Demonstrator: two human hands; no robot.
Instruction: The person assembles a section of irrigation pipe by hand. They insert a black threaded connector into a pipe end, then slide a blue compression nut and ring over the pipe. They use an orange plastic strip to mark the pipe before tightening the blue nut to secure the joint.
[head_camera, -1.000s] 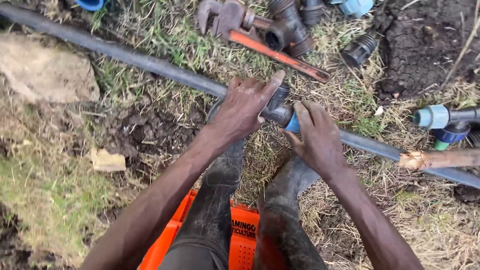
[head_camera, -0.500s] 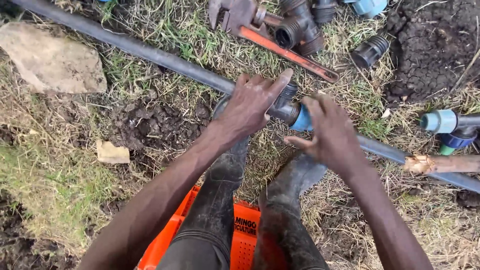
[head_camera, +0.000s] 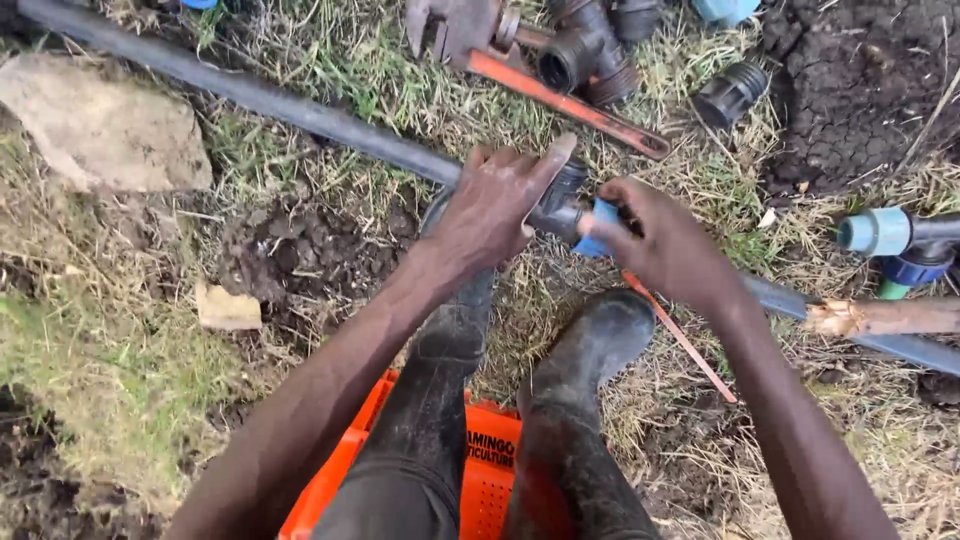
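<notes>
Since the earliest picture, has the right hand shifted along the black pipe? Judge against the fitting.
Yes. The right hand has moved up the black pipe onto the blue fitting, close to the left hand.

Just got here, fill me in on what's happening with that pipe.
A person sitting on an orange crate, in black rubber boots, works on a long black pipe lying across the grass. The left hand grips the dark coupling on the pipe, and the right hand holds the blue fitting right next to it. A red pipe wrench and spare black fittings lie on the ground just beyond.
</notes>
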